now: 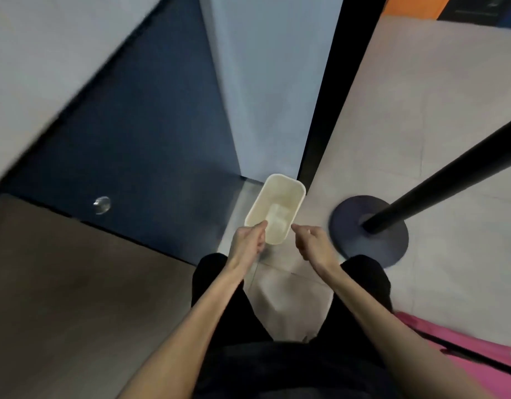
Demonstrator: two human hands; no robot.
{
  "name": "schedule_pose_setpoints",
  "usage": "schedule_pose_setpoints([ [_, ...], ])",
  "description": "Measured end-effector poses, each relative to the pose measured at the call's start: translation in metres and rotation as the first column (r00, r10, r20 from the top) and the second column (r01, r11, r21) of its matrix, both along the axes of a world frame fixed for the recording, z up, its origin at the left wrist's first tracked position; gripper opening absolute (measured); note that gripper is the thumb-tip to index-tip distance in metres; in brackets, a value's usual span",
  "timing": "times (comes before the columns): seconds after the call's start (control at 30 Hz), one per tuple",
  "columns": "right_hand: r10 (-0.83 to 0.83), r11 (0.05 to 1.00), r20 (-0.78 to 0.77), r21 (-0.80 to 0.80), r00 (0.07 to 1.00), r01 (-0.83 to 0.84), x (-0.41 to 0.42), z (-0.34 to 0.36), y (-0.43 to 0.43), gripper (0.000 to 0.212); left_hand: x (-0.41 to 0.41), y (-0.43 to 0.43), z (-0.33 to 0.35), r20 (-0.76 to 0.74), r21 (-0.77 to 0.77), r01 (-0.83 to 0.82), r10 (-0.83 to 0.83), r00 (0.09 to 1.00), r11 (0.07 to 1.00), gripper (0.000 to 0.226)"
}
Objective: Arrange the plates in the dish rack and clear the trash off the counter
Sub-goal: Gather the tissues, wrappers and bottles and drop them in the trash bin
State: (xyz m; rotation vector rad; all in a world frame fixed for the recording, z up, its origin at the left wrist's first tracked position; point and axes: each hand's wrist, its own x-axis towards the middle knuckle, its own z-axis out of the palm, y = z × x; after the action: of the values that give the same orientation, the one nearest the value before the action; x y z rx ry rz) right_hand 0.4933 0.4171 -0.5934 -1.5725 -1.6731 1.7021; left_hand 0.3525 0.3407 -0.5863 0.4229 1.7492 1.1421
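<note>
1. At lower left lies a brown bench top (61, 283). It is blurred, and nothing on it can be made out.
2. Beyond its dark edge is a dark blue panel (139, 133) with a small round clear knob (101, 205) on it. To the right of that is a pale grey panel (265, 82).
3. The left hand (248, 240) reaches forward over the dark trouser legs (211, 272) and pinches the near left rim of a cream rectangular takeaway container (277, 208), thumb on top.
4. The container is held in the air over the pale tiled floor (421, 139), open side up, its long axis pointing away from the person. A whitish patch shows on its bottom, too blurred to name.
5. The right hand (311, 243) is just beside the container's near right corner, fingers curled and one fingertip pointing at the rim. I cannot tell whether it touches or holds the rim.
6. Further right, a black pole (450, 174) rises at a slant from a round dark base (369, 249) on the floor.
7. A pink object (464, 349) lies at the lower right edge.
</note>
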Motion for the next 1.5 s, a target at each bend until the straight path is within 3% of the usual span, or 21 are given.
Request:
schedule_pose_setpoints([
  [0.1, 0.013, 0.998, 0.06, 0.059, 0.998, -0.016, -0.01, -0.08, 0.019, 0.048, -0.015, 0.024, -0.077, -0.097, -0.043, 0.144, -0.147, 0.984, 0.989, 0.056],
  [0.2, 0.045, 0.999, 0.17, 0.012, 0.984, -0.048, -0.016, -0.144, 0.04, 0.045, -0.028, 0.052, -0.126, -0.12, -0.018, 0.225, -0.225, 0.967, 0.974, 0.059],
  [0.43, 0.172, 0.985, 0.452, -0.085, 0.875, -0.149, -0.021, -0.193, 0.046, 0.052, -0.036, 0.049, -0.163, -0.245, 0.004, 0.175, -0.169, 0.955, 0.985, 0.048],
  [0.57, 0.238, 0.966, 0.488, -0.026, 0.84, -0.258, -0.035, -0.213, 0.065, 0.033, -0.048, 0.061, -0.182, -0.244, 0.0, 0.126, -0.123, 0.962, 0.992, 0.035],
  [0.73, 0.212, 0.972, 0.388, 0.014, 0.897, -0.236, -0.031, -0.24, 0.068, 0.029, -0.052, 0.086, -0.203, -0.124, 0.0, 0.304, -0.301, 0.945, 0.953, 0.018],
  [0.9, 0.228, 0.974, 0.312, -0.068, 0.922, -0.218, -0.019, -0.25, 0.059, 0.029, -0.051, 0.118, -0.225, -0.391, -0.137, 0.436, -0.453, 0.801, 0.889, 0.013],
  [1.0, 0.255, 0.967, 0.314, -0.074, 0.914, -0.244, -0.017, -0.248, 0.065, 0.022, -0.047, 0.131, -0.238, -0.42, -0.229, 0.512, -0.559, 0.715, 0.828, 0.023],
  [1.1, 0.267, 0.962, 0.356, -0.048, 0.896, -0.268, -0.019, -0.246, 0.064, 0.023, -0.041, 0.131, -0.243, -0.465, -0.349, 0.59, -0.681, 0.565, 0.728, 0.038],
  [1.23, 0.278, 0.956, 0.368, -0.02, 0.887, -0.291, -0.018, -0.244, 0.059, 0.029, -0.047, 0.117, -0.238, -0.581, -0.235, 0.646, -0.638, 0.506, 0.726, 0.034],
  [1.37, 0.254, 0.964, 0.351, -0.016, 0.901, -0.266, -0.013, -0.227, 0.066, 0.04, -0.062, 0.093, -0.23, -0.767, -0.079, 0.528, -0.39, 0.51, 0.846, 0.026],
  [1.43, 0.237, 0.968, 0.319, 0.007, 0.918, -0.252, -0.011, -0.216, 0.073, 0.031, -0.073, 0.082, -0.234, -0.793, -0.18, 0.435, -0.392, 0.467, 0.882, 0.038],
  [1.5, 0.229, 0.967, 0.261, 0.044, 0.938, -0.249, -0.009, -0.21, 0.078, 0.025, -0.083, 0.075, -0.243, -0.698, -0.378, 0.375, -0.527, 0.485, 0.846, 0.052],
])
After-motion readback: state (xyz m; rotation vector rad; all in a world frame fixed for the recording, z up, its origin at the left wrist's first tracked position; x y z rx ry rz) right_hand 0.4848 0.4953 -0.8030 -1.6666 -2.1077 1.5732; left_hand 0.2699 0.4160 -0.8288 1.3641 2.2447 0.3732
